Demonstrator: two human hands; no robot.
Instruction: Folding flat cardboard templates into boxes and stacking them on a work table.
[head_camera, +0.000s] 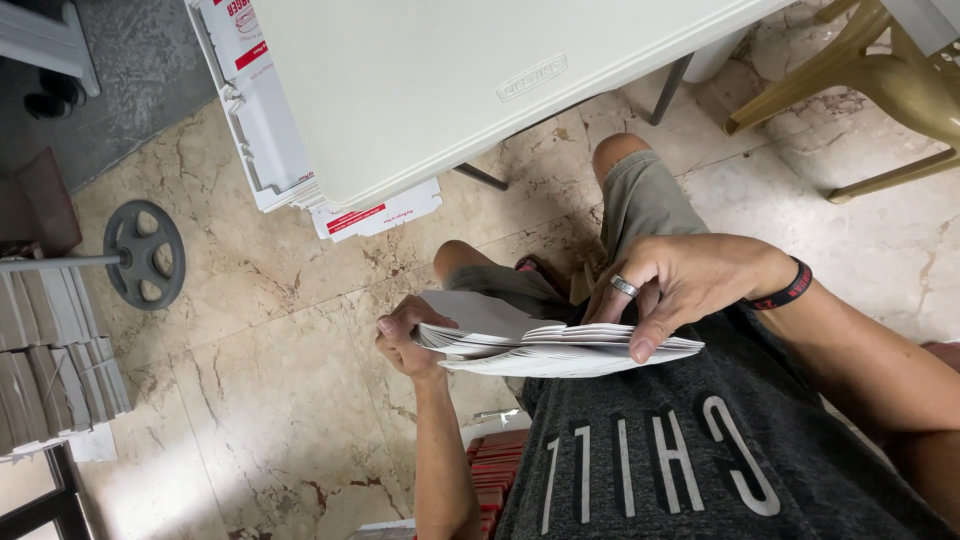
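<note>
A fanned stack of flat white cardboard sheets (545, 345) lies across my lap. My left hand (405, 338) grips the stack's left end, thumb on top. My right hand (680, 285), with a silver ring and a black wristband, presses down on the right part of the stack, thumb at its near edge and fingers curled over the sheets. I sit in grey shorts and a dark grey shirt with white letters.
A white folding table (450, 90) stands ahead, with flat white-and-red cartons (270, 120) stacked beneath it. A grey weight plate on a bar (145, 255) lies at left beside stacked grey sheets (55, 370). An olive plastic chair (880, 80) stands at the right. Red items (495, 470) sit by my left leg.
</note>
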